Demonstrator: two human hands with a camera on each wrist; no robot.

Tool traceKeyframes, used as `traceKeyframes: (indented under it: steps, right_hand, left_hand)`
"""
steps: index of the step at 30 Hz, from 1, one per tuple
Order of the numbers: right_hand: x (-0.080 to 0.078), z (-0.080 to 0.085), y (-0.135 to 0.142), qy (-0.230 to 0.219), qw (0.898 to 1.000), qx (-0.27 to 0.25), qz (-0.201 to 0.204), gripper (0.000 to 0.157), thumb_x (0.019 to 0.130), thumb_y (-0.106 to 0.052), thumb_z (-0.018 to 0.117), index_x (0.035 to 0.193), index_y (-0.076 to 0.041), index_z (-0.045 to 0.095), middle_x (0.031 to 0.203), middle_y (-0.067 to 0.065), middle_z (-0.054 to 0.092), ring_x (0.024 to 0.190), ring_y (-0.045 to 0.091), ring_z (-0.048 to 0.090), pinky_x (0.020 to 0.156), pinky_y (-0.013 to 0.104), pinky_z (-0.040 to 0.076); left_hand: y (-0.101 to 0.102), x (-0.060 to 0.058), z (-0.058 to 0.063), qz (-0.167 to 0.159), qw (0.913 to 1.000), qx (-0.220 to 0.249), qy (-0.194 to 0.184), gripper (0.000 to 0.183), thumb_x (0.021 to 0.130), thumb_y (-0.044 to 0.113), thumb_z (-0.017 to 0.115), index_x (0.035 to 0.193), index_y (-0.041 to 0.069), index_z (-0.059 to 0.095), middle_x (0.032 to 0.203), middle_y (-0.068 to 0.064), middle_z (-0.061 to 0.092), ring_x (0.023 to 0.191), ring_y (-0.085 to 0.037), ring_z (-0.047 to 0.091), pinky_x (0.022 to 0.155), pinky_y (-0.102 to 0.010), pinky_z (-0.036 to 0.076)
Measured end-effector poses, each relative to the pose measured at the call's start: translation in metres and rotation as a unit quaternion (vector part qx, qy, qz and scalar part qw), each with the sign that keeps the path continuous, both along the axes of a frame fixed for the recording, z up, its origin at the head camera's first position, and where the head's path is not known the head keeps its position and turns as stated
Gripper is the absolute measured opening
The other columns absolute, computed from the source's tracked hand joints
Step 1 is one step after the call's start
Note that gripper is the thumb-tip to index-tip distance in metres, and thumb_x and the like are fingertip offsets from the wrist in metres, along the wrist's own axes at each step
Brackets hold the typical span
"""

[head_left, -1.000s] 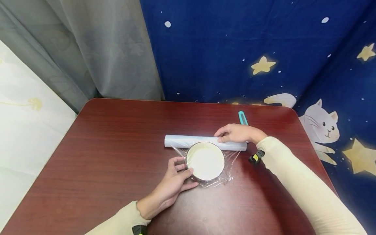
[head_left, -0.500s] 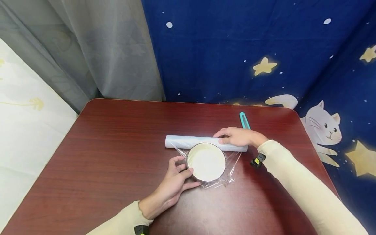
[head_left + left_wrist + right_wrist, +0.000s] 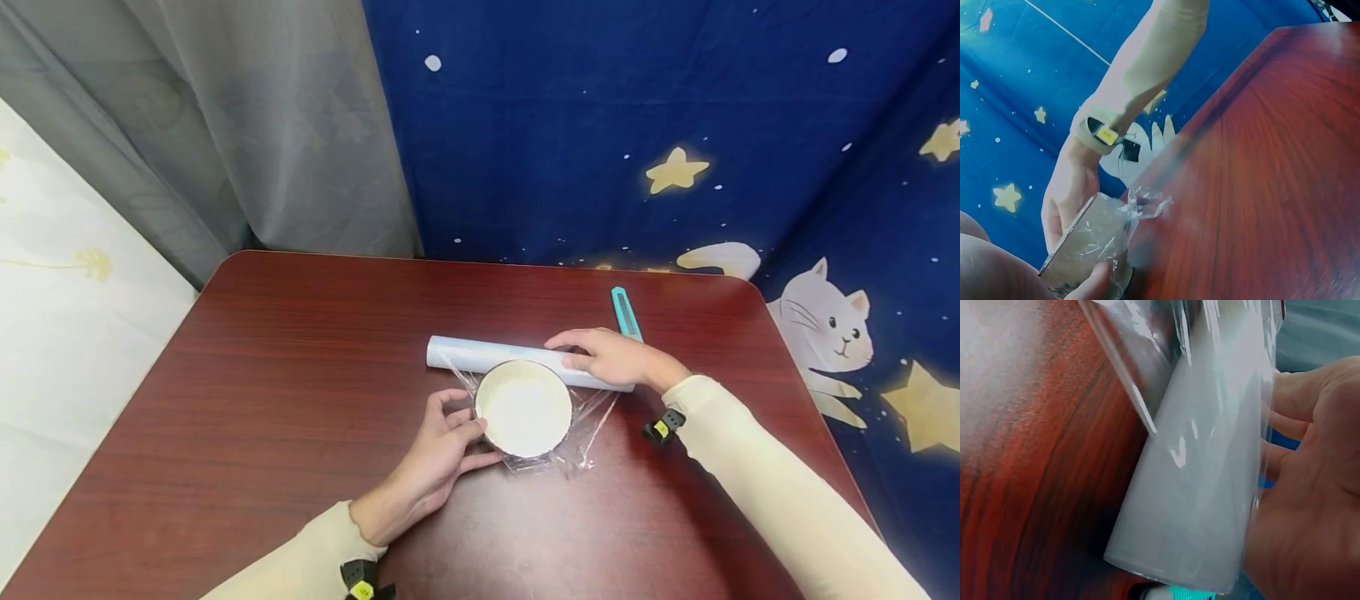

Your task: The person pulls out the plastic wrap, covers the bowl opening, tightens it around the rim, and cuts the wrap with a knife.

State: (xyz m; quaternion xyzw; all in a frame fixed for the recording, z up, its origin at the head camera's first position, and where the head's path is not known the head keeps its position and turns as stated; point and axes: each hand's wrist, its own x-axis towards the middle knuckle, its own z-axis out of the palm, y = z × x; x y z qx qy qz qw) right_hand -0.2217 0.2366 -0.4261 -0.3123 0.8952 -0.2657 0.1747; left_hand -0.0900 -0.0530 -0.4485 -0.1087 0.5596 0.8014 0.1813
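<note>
A round, pale bowl (image 3: 525, 408) sits near the middle of the table, wrapped in clear plastic film (image 3: 1147, 203) that bunches at its right side. My left hand (image 3: 441, 446) grips the bowl from the left, thumb at the rim and fingers spread along its side. Just behind the bowl lies a white roll of plastic wrap (image 3: 472, 354), slightly slanted. A stretch of film runs from the roll to the bowl. Near the roll's right end, my right hand (image 3: 611, 358) holds it, with thumb in front and fingers over the far side, as the right wrist view also shows.
A teal utility knife (image 3: 625, 310) lies behind the right hand, its near end hidden by that hand. The reddish-brown table (image 3: 262, 400) has its back edge against a grey curtain (image 3: 300, 125) and a blue star-patterned curtain (image 3: 540, 125).
The roll's left end has swung slightly away, so the roll lies more slanted. The bowl has shifted slightly back with my left hand. Both hands keep their holds.
</note>
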Motion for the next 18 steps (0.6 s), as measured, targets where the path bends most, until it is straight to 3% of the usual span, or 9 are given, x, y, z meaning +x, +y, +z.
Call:
traceKeyframes:
  steps: [8, 14, 18]
  right_hand:
    - [0.006, -0.003, 0.006, 0.021, 0.999, -0.014, -0.04, 0.036, 0.112, -0.01, 0.06, 0.146, -0.001, 0.066, 0.141, 0.02, 0.07, 0.132, 0.038, 0.064, 0.112, 0.06, 0.049]
    - [0.009, -0.01, 0.012, 0.02, 0.997, -0.036, -0.065, 0.038, 0.113, -0.015, 0.06, 0.147, 0.001, 0.064, 0.141, 0.021, 0.07, 0.133, 0.042, 0.065, 0.112, 0.062, 0.049]
    - [0.004, -0.023, 0.021, 0.042, 0.997, -0.043, -0.057, 0.041, 0.114, -0.025, 0.057, 0.147, -0.001, 0.062, 0.14, 0.021, 0.07, 0.13, 0.04, 0.067, 0.108, 0.059, 0.053]
  left_hand:
    - [-0.004, -0.019, -0.001, 0.002, 0.9994, -0.031, 0.016, 0.045, 0.108, -0.005, 0.055, 0.146, 0.0, 0.033, 0.139, -0.03, 0.055, 0.099, -0.028, 0.071, 0.088, -0.057, 0.065]
    - [-0.006, -0.043, -0.002, 0.002, 0.9978, -0.063, 0.02, 0.036, 0.108, -0.004, 0.056, 0.139, -0.001, 0.039, 0.133, -0.028, 0.061, 0.098, -0.027, 0.073, 0.082, -0.052, 0.066]
    - [-0.008, -0.06, -0.001, -0.007, 0.9962, -0.084, 0.021, 0.033, 0.108, -0.003, 0.056, 0.137, 0.0, 0.042, 0.131, -0.027, 0.064, 0.098, -0.025, 0.074, 0.08, -0.05, 0.067]
